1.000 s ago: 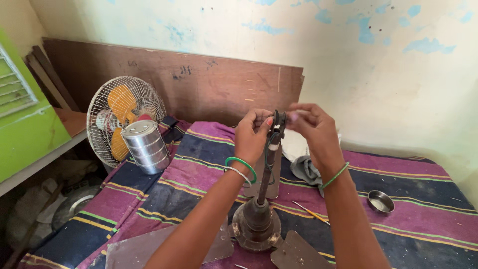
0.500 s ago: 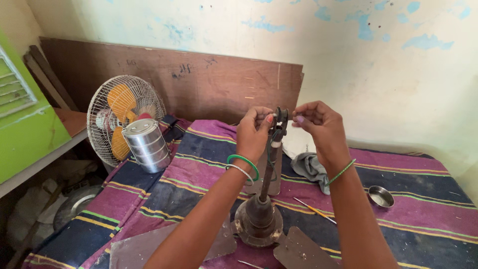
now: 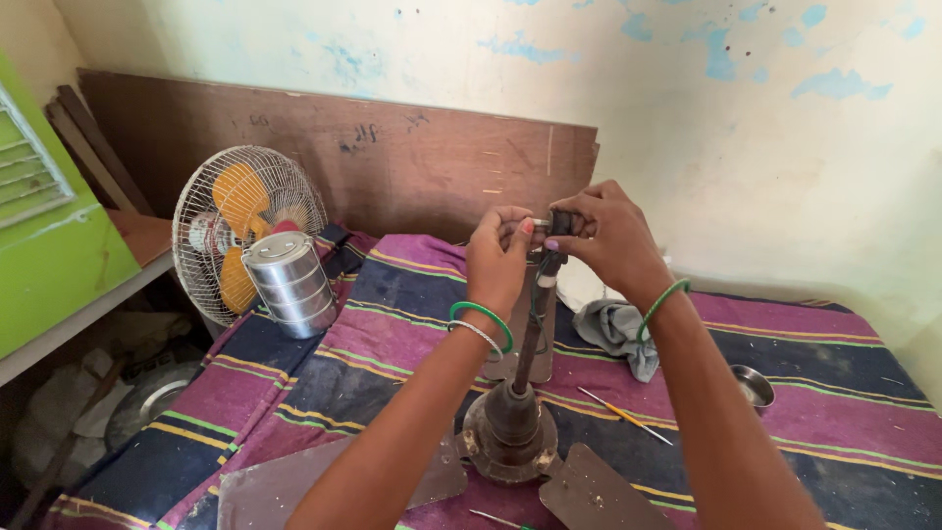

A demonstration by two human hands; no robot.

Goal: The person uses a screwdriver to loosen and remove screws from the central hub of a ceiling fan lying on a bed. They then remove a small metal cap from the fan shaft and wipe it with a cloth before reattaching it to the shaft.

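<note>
Both hands met at the top of a ceiling fan downrod (image 3: 531,334) standing upright near the front edge of the striped cloth-covered table (image 3: 844,412). Left hand (image 3: 498,257), green and silver bangles on the wrist, had fingers pinched narrow on a small metal piece at the rod top. Right hand (image 3: 608,234), green bangle, had fingers curled tight round the dark rod end (image 3: 560,224), touching the left fingertips. What exactly sat between the fingertips was too small to tell.

The rod rose from a rusty fan motor housing (image 3: 508,434) resting on the cloth, with flat brown blades (image 3: 597,493) spreading from it toward the front edge.

A thin yellow-handled screwdriver (image 3: 624,415) lay just right of the motor. A grey rag (image 3: 620,329) lay behind it, near the right forearm. A small steel bowl (image 3: 753,385) sat toward the right edge. A stacked steel tiffin carrier (image 3: 287,285) stood at the left edge, just in front of a table fan with yellow blades (image 3: 241,231). A brown wooden board (image 3: 392,162) leaned against the wall behind the table.
</note>
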